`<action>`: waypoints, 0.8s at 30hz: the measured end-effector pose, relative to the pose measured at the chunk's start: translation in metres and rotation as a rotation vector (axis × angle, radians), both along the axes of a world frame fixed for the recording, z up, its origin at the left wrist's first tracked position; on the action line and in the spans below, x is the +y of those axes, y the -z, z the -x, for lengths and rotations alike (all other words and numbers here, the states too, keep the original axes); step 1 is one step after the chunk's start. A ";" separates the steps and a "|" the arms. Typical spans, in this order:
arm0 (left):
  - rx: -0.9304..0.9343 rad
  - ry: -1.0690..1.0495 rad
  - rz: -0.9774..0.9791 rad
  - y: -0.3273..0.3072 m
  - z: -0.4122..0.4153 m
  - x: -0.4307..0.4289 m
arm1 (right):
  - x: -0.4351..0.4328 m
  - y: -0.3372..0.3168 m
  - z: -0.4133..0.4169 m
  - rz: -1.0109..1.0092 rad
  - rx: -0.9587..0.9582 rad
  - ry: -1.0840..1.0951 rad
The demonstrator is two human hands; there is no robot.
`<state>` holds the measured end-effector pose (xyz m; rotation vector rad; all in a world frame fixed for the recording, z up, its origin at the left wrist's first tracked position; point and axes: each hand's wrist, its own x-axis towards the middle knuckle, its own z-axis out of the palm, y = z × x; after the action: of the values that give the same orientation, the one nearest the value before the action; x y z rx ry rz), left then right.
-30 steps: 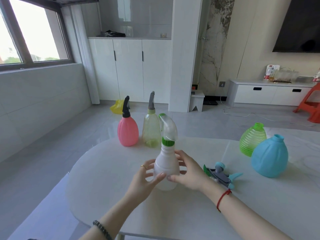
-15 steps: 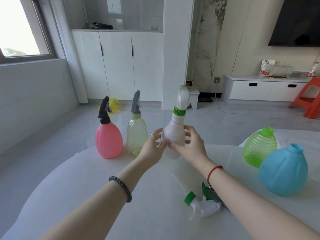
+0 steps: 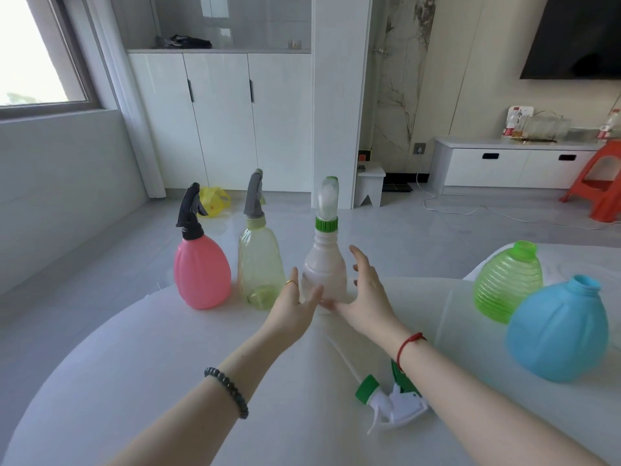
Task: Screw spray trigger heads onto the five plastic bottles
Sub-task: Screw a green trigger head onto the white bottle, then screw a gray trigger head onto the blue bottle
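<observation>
A white bottle (image 3: 324,274) with a clear trigger head and green collar stands upright at the table's far edge, right of a yellow-green bottle (image 3: 260,264) and a pink bottle (image 3: 201,270), both with heads on. My left hand (image 3: 295,307) and my right hand (image 3: 368,297) flank the white bottle's base with straight fingers, the thumbs near or touching it. A green ribbed bottle (image 3: 507,284) and a blue bottle (image 3: 557,327) stand uncapped at the right. A white trigger head with a green collar (image 3: 389,401) lies near my right forearm, partly hiding another green piece (image 3: 398,373).
The white round table (image 3: 168,364) drops off just behind the row of bottles. Beyond it are grey floor, white cabinets, a white pillar, a small white stool and an orange stool (image 3: 601,183) at the far right.
The white bottle went from the table's middle, up and away, down next to the yellow-green bottle. Both hands have loosened their hold and now spread open beside it.
</observation>
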<state>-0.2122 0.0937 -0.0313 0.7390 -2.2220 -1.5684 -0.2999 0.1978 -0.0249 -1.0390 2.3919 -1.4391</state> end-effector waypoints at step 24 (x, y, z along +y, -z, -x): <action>0.047 0.370 0.064 -0.028 0.074 0.222 | 0.262 -0.009 0.058 0.142 0.106 0.449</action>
<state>-0.2860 0.3153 -0.0032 0.2780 -2.4641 -1.6433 -0.3582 0.4598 -0.0154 -0.6378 2.7592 -1.7526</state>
